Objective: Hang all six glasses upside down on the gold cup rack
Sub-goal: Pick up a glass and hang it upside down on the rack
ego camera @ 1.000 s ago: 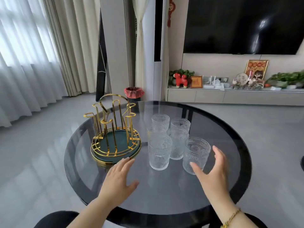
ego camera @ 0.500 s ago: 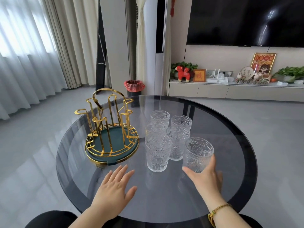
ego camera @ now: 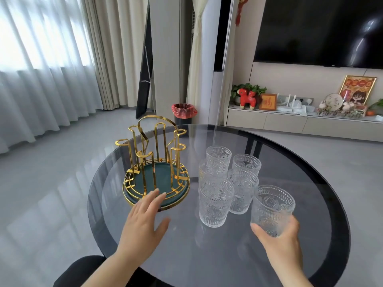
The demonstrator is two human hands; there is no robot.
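Note:
A gold wire cup rack [ego camera: 156,162] with a dark green base stands on the left part of the round smoked-glass table [ego camera: 323,204]; its pegs are bare. Several embossed clear glasses [ego camera: 216,201] stand upright in a cluster right of the rack. My right hand [ego camera: 278,243] grips the nearest glass [ego camera: 272,208] around its lower half, upright, at the cluster's right front. My left hand [ego camera: 143,222] hovers with fingers spread, its fingertips at the rack's front rim.
The table's dark rim curves close at the near and right sides. A red-lined bin [ego camera: 183,112] stands on the floor beyond the table. A low cabinet with ornaments [ego camera: 290,121] runs along the far wall. Curtains hang at the left.
My right hand has closed on the nearest glass and lifted it slightly. My left hand has moved forward to the rack's front rim.

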